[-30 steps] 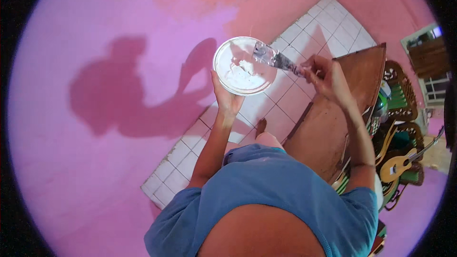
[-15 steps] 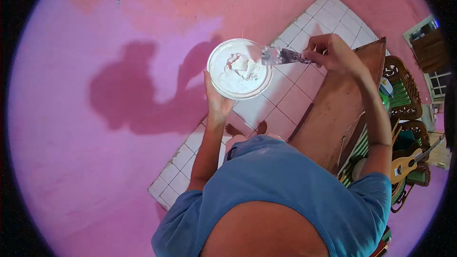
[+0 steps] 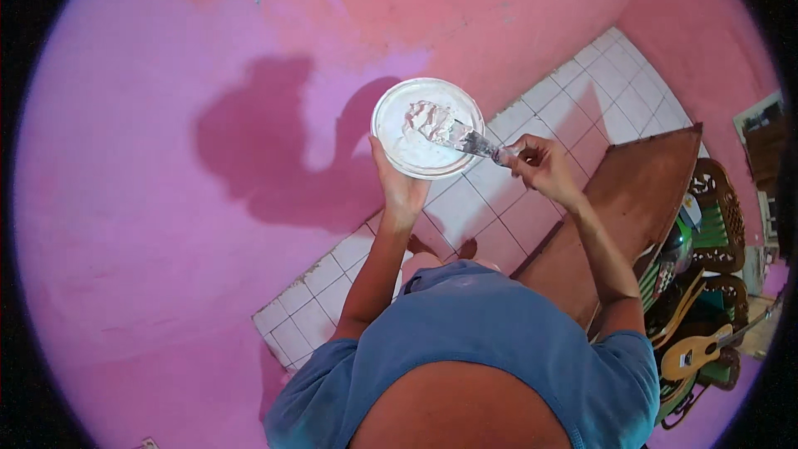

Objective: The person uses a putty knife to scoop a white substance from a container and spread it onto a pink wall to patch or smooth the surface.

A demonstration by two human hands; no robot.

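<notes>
The left hand [image 3: 402, 191] grasps a round, white, plastic-looking dish [image 3: 454, 100] by its near rim, likely putting its creamy white paste [image 3: 426, 121] within reach of the metal scraper [image 3: 477, 145] the right hand [image 3: 539, 168] grips; beyond, a pink painted wall [image 3: 125, 283].

This looks like a home: right of the right hand [image 3: 544, 170] stand carved wooden chairs [image 3: 711, 229] (an acoustic guitar [image 3: 697, 355] sits beside them), a pink wall [image 3: 125, 258] left of the left hand [image 3: 404, 192], and floor tiles [image 3: 454, 204] below both.
</notes>
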